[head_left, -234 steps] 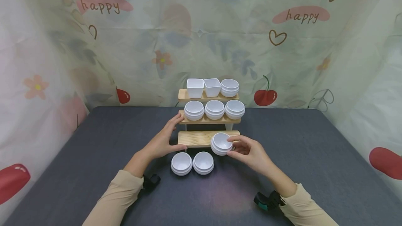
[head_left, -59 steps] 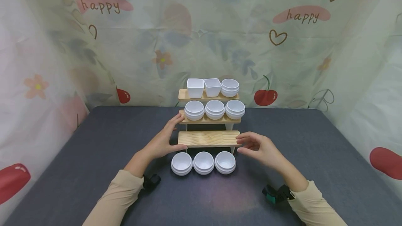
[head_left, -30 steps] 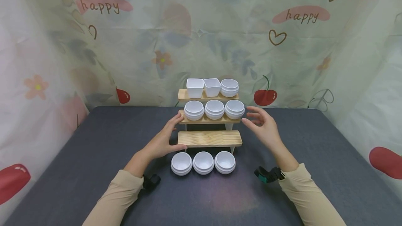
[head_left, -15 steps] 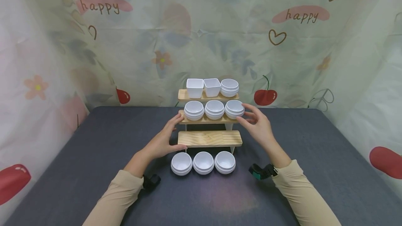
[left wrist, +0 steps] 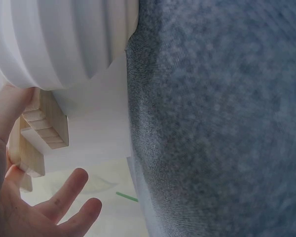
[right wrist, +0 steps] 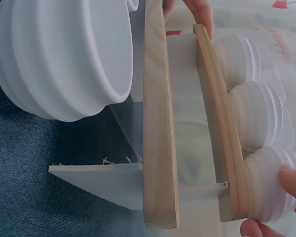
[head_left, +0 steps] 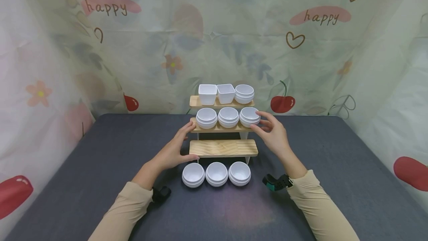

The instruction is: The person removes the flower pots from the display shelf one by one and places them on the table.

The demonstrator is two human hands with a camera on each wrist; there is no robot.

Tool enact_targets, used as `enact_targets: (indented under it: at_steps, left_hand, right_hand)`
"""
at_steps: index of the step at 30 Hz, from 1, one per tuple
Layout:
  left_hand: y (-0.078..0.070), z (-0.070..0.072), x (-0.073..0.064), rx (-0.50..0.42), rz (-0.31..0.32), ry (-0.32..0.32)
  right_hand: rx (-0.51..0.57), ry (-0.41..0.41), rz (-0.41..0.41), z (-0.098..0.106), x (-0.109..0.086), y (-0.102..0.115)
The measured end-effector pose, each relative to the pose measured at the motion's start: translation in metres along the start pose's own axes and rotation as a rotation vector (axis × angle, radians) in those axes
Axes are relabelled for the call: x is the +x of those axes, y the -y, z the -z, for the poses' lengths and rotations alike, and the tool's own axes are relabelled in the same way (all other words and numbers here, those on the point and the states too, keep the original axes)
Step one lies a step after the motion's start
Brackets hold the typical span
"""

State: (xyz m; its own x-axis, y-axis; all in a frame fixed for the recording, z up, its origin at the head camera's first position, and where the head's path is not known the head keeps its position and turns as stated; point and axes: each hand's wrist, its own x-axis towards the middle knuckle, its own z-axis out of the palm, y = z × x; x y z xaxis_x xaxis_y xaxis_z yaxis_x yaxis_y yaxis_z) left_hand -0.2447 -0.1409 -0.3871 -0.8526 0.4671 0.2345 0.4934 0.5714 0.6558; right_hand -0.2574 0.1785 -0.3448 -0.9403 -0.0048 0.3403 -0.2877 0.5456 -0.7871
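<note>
A tiered display stand (head_left: 223,148) with wooden boards and white supports stands mid-table. On its middle board sits a row of small round white bowls with stepped sides. My right hand (head_left: 274,137) pinches the rightmost bowl (head_left: 247,117) there, index finger at the rim and thumb lower down; the right wrist view shows thumb and fingers at this bowl (right wrist: 266,182) over the board's end. At the stand's left side, my left hand (head_left: 171,153) touches the middle board with a fingertip and the lowest board with its thumb. Two of its fingers (left wrist: 71,187) extend freely in the left wrist view.
Three more round white bowls (head_left: 216,174) line the dark grey tabletop (head_left: 227,215) before the stand. The top board (head_left: 195,101) carries two square white cups (head_left: 207,95) and a round bowl (head_left: 244,94). A printed curtain (head_left: 214,47) closes off the back and sides.
A third bowl went down in the front row and the right hand let it go. That hand then rose to the middle board and took hold of its rightmost bowl. The left hand stayed put.
</note>
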Motion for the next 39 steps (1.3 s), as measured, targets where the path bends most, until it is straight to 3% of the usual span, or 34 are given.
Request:
enact_targets:
  at_steps: [13, 39]
  left_hand:
    - [-0.0011, 0.0001, -0.0005, -0.006, -0.003, -0.002]
    - [-0.0007, 0.0000, 0.0003, -0.004, -0.008, -0.003]
  right_hand:
    - [0.021, -0.044, -0.011, 0.0006, 0.0013, 0.0009]
    - [0.001, -0.036, -0.006, 0.0079, -0.0056, 0.0073]
